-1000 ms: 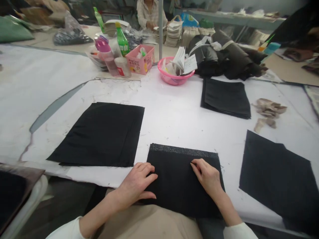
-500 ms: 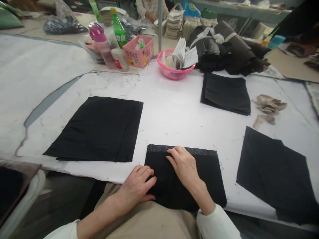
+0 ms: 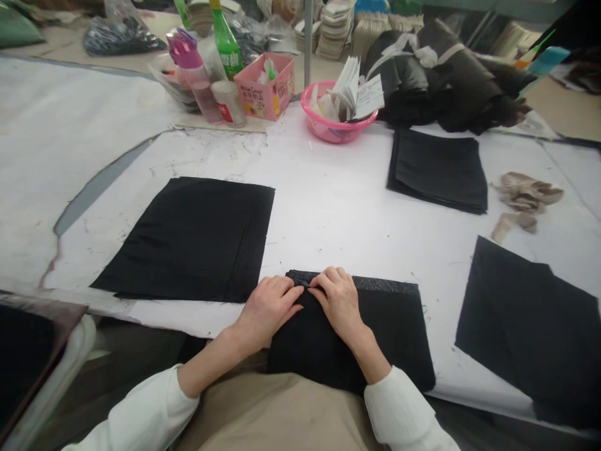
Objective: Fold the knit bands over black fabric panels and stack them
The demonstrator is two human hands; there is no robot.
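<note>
A black cloth piece [image 3: 394, 332] with a speckled grey strip along its far edge lies at the table's near edge, in front of my body. My left hand [image 3: 272, 307] pinches the far left corner of this cloth, thumb and fingers together. Close beside it, my right hand [image 3: 337, 300] pinches the cloth at the speckled strip, its fingertips nearly touching those of the left. Left of the hands is a stack of black cloth [image 3: 192, 238]. More black cloth pieces [image 3: 526, 326] lie to the right.
Farther back stand a pink basin [image 3: 338, 128] with papers, a pink box [image 3: 267, 88], a green bottle [image 3: 226, 44] and a purple-lidded bottle [image 3: 201, 81]. Another black stack [image 3: 436, 169] and beige scraps [image 3: 526, 194] lie at the right, below dark rolled bundles [image 3: 446, 81].
My left hand has moved up and right from the cloth's left side to its far corner and now pinches there. The view has shifted slightly.
</note>
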